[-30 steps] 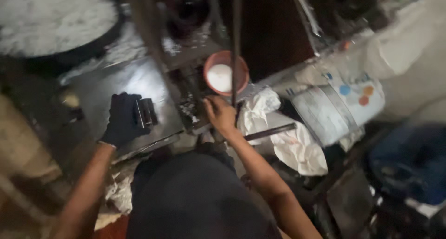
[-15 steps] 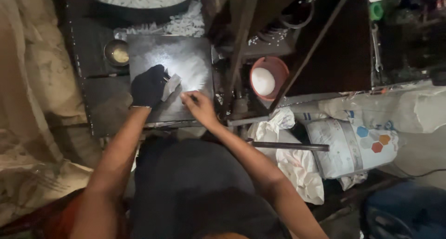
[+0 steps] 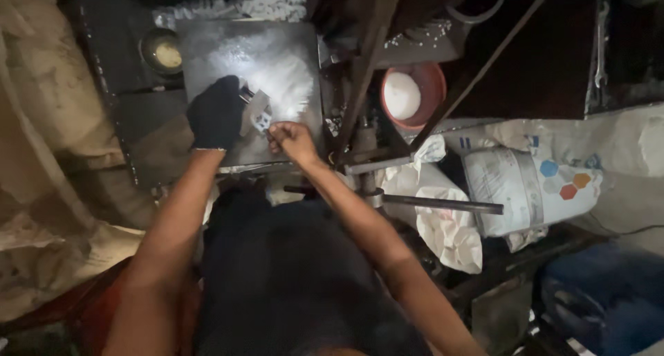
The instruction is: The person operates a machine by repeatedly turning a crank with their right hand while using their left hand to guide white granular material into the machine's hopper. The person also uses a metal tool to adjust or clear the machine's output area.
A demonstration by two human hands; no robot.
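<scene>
The person's left hand (image 3: 216, 114), in a black glove, is closed around a small grey metal block (image 3: 254, 114) and presses it flat on the dull steel work plate (image 3: 207, 48), probably so the piece cannot slide. The bare right hand (image 3: 294, 138) comes in from the side, fingertips pinched on a tiny pale part (image 3: 263, 123) at the block's near edge, a hold that suits fine placing. White powder (image 3: 287, 79) lies spread on the plate just beyond the block. A small round tin of yellowish paste (image 3: 164, 51) sits beside the plate, and a red bowl of white powder (image 3: 410, 93) stands to the right, both within easy reach.
</scene>
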